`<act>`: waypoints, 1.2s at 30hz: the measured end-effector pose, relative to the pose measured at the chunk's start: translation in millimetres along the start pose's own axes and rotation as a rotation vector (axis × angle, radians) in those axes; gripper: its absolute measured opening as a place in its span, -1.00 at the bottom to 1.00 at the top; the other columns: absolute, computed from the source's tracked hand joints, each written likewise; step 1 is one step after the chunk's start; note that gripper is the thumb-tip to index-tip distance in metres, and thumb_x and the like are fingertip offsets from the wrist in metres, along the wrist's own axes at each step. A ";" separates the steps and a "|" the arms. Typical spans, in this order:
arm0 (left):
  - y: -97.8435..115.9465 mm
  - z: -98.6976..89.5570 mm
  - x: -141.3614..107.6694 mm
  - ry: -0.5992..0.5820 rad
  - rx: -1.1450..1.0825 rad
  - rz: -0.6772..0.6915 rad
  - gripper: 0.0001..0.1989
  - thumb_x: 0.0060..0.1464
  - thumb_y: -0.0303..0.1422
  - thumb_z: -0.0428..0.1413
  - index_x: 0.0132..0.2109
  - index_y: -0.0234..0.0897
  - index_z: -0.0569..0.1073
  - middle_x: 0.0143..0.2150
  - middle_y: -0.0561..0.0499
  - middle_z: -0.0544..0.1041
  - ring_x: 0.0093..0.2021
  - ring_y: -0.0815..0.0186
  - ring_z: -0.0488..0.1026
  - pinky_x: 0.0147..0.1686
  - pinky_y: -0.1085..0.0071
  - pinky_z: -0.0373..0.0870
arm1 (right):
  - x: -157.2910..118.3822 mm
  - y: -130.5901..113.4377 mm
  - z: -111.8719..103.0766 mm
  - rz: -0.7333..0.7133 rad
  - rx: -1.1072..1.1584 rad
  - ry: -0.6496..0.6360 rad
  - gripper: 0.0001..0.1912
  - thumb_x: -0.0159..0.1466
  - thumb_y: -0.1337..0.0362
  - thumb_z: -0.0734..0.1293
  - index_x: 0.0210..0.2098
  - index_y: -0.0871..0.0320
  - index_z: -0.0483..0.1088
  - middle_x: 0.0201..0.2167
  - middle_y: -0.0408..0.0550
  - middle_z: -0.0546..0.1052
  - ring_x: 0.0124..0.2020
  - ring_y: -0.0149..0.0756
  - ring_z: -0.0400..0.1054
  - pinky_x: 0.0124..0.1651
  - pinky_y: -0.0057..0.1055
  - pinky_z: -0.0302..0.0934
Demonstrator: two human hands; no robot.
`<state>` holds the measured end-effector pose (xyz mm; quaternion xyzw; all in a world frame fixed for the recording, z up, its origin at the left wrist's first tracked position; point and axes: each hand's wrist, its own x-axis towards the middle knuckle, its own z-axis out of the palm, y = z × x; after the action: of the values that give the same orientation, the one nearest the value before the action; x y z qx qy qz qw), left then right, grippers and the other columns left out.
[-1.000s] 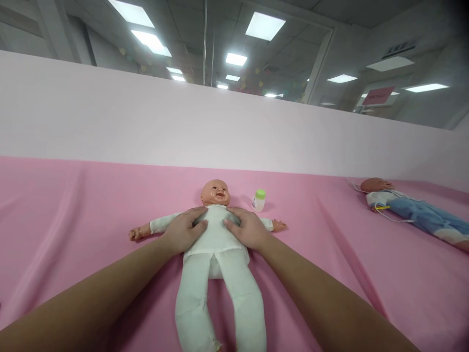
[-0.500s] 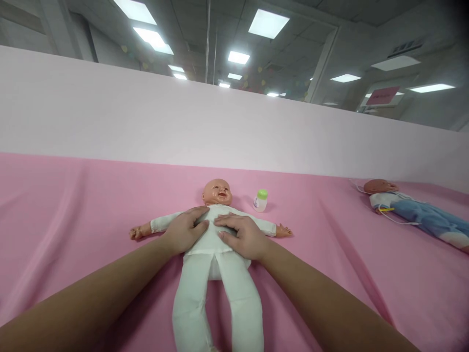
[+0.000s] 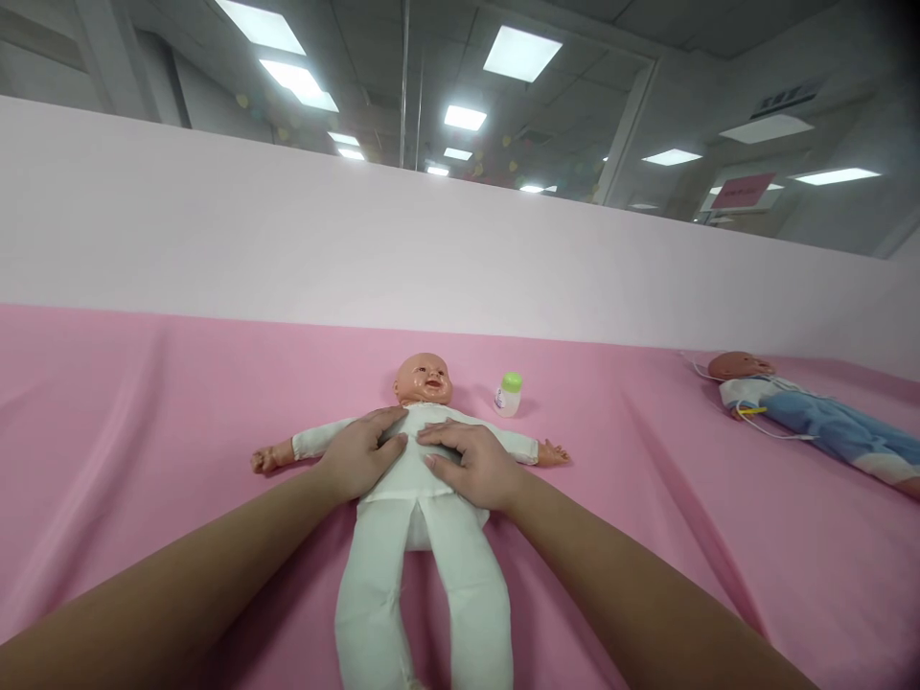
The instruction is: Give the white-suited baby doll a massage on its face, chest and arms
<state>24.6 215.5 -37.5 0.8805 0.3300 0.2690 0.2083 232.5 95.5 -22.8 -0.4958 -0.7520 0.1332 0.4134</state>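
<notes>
Green lid (image 3: 512, 381) on bottle (image 3: 507, 402) near doll (image 3: 417, 476)

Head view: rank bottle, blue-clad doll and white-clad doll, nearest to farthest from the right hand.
1. White-clad doll: under the right hand.
2. Bottle: beyond that hand, slightly right.
3. Blue-clad doll: far right.
</notes>
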 end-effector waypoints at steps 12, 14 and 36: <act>-0.3 1.1 1.2 -0.014 0.004 -0.008 -0.36 0.29 -0.08 -0.01 0.38 -0.33 0.37 0.38 -0.11 0.40 0.36 0.04 0.33 0.37 0.13 0.21 | -0.4 3.2 1.6 -0.003 0.019 0.008 -0.67 0.33 0.23 0.41 0.08 0.02 0.57 0.07 -0.03 0.62 0.19 -0.10 0.45 0.29 -0.05 0.32; -0.7 1.2 0.9 -0.013 0.008 -0.003 -0.36 0.29 -0.08 -0.01 0.38 -0.34 0.37 0.38 -0.12 0.40 0.36 0.04 0.33 0.38 0.13 0.20 | -0.5 2.8 1.7 -0.006 0.023 0.009 -0.68 0.33 0.24 0.40 0.08 0.02 0.57 0.08 -0.03 0.62 0.18 -0.10 0.46 0.30 -0.05 0.32; -0.2 1.3 -1.2 -0.004 -0.007 -0.013 -0.38 0.30 -0.07 -0.02 0.35 -0.32 0.39 0.37 -0.11 0.41 0.34 0.05 0.35 0.36 0.13 0.23 | -0.9 3.0 3.1 0.014 0.022 0.006 -0.67 0.33 0.25 0.41 0.08 0.02 0.57 0.06 -0.04 0.63 0.20 -0.11 0.45 0.30 -0.06 0.31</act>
<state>24.5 214.5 -39.0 0.8782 0.3342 0.2671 0.2138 232.3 96.8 -27.0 -0.4968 -0.7460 0.1427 0.4200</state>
